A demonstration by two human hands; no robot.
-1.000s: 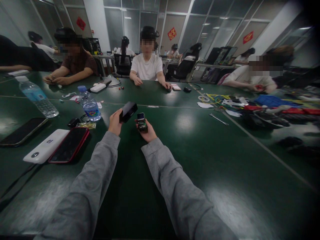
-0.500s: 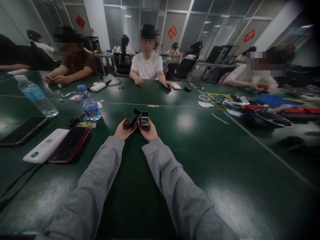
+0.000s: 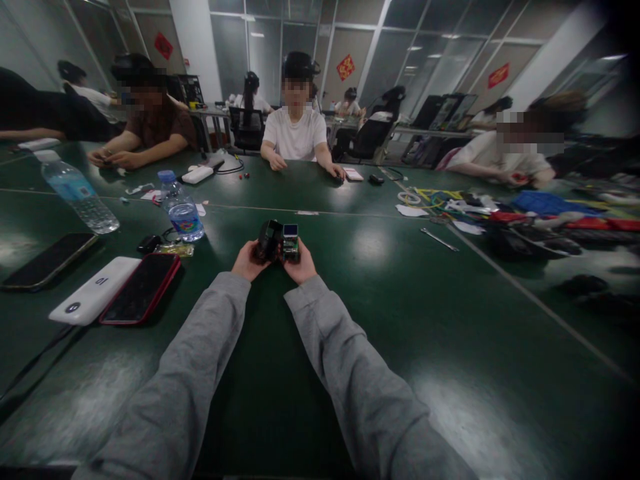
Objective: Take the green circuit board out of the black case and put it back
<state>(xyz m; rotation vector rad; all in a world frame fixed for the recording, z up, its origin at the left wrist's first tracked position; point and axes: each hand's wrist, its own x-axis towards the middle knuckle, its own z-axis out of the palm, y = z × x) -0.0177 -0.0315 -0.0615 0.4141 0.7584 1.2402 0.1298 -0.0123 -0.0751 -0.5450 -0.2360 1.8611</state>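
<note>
My left hand is closed around a black plastic casing with a squarish opening or window near its top. Right beside it, my right hand grips a small green circuit board that carries a little grey screen at its upper end. The two pieces are held side by side, very close together, and I cannot tell whether they touch. Both hands are above the middle of the green table. Some of my fingers are hidden behind the pieces.
To the left are two water bottles, a white power bank, a red-cased phone and a dark phone. A wrench lies right of centre, with cables and tools beyond. Several people sit around, one opposite.
The black casing in my left hand has turned more upright and come closer to the circuit board. My right hand has hardly moved.
</note>
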